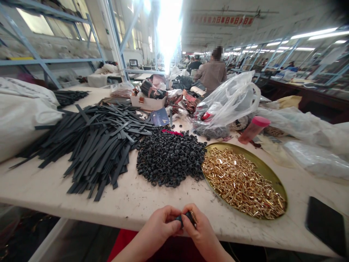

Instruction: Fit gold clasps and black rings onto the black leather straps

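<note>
Your left hand [160, 223] and right hand [200, 229] meet at the table's near edge, fingertips closed together on 1 small dark loop [183, 219] with a gold clip [193, 217] at its right end. Its long axis runs left-right between your 2 thumbs, above both palms.

- a factory workshop: long tabletop [131, 198] heaped with black straps [98, 145], black loops [169, 156], a tray of gold clips [268, 171]
- steel racking [40, 62], strip lights [313, 34], another worker [212, 72]
</note>
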Available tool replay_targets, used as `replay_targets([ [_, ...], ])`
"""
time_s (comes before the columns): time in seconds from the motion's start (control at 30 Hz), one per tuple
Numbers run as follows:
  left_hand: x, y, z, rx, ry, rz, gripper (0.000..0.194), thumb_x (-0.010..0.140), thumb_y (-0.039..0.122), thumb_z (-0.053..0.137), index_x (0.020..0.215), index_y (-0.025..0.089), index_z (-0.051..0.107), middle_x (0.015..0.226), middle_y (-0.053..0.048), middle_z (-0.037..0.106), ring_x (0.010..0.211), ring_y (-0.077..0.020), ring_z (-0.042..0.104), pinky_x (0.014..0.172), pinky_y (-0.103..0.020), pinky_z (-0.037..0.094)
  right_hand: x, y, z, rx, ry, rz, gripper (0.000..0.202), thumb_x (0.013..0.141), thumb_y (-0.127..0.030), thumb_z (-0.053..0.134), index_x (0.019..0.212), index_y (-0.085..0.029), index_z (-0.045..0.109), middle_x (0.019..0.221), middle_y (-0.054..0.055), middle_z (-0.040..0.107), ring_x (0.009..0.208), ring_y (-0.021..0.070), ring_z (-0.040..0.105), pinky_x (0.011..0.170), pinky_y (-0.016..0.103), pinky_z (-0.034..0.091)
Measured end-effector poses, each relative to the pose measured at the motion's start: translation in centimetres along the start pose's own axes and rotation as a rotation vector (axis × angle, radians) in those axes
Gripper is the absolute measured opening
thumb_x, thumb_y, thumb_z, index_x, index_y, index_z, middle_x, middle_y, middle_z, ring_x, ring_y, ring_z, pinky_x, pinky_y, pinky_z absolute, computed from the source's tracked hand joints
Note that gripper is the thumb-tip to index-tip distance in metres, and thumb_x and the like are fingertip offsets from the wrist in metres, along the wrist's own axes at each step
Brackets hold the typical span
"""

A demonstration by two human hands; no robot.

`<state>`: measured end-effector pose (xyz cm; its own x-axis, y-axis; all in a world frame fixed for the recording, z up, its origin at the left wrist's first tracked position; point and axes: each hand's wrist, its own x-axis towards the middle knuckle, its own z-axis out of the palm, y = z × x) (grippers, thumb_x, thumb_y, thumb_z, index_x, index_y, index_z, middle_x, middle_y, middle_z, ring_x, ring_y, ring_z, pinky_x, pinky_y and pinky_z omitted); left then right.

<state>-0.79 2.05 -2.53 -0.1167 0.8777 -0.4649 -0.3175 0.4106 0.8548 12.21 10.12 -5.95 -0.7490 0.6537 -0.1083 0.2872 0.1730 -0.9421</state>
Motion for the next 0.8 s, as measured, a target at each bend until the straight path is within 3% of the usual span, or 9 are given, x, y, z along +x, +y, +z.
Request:
replay_targets([
  [0.1,-0.1,-0.4,0.3,-0.016,-0.013,-0.057,0.030,0.059,0.018,0.057,0.087,0.010,0.055,0.063,-0.001,0.062,0.056,-0.0107,0.054,0.058,-0.024,0.040,-0.8,-0.3,-0.6,-0.009,-0.115,-0.030,0.020,0.085,-0.038,0.036,0.083,-0.020,0.045,0.066,-0.003,0.050,0.061,0.0111,0.047,0.056,0.024,0.037],
  [0.27,-0.7,-0.5,0.9,-0.039,-0.051,-0.074,0.030,0.059,0.018,0.059,0.087,0.009,0.055,0.061,0.000,0.061,0.053,-0.0087,0.052,0.054,-0.021,0.038,-2.0,-0.7,-1.0,-0.020,-0.177,-0.069,0.020,0.086,-0.037,0.036,0.082,-0.020,0.046,0.067,-0.003,0.049,0.063,0.0111,0.045,0.059,0.024,0.036],
  [0.4,-1.5,-0.3,0.9,0.056,-0.027,-0.071,0.032,0.061,0.019,0.057,0.091,0.010,0.054,0.062,0.000,0.061,0.055,-0.0093,0.054,0.056,-0.021,0.041,-2.7,-0.9,-0.4,0.081,-0.106,-0.050,0.025,0.087,-0.041,0.032,0.081,-0.020,0.046,0.070,-0.002,0.050,0.066,0.0118,0.047,0.063,0.024,0.039],
  [0.53,-2.4,-0.2,0.3,0.307,-0.117,-0.118,0.017,0.070,0.024,0.047,0.076,0.012,0.056,0.063,-0.001,0.061,0.051,-0.0097,0.055,0.049,-0.019,0.039,-3.0,-1.1,0.4,0.056,-0.007,-0.058,0.031,0.087,-0.044,0.028,0.086,-0.020,0.047,0.067,-0.002,0.049,0.063,0.0128,0.047,0.061,0.026,0.038],
  [0.7,-2.3,0.1,0.9,0.409,-0.124,-0.085,0.025,0.076,0.032,0.042,0.065,0.014,0.054,0.051,0.002,0.052,0.043,-0.0082,0.049,0.046,-0.018,0.039,-3.3,-1.6,1.0,0.078,0.014,-0.069,0.033,0.085,-0.047,0.031,0.087,-0.020,0.051,0.068,0.001,0.055,0.065,0.0144,0.051,0.058,0.026,0.039],
  [0.8,-1.6,0.6,1.5,0.499,-0.133,-0.039,0.028,0.078,0.033,0.039,0.068,0.014,0.058,0.054,0.000,0.055,0.045,-0.0104,0.051,0.047,-0.020,0.039,-2.6,-1.0,0.5,0.061,0.046,-0.046,0.035,0.086,-0.047,0.029,0.091,-0.021,0.053,0.075,0.003,0.059,0.072,0.0163,0.055,0.064,0.028,0.043],
])
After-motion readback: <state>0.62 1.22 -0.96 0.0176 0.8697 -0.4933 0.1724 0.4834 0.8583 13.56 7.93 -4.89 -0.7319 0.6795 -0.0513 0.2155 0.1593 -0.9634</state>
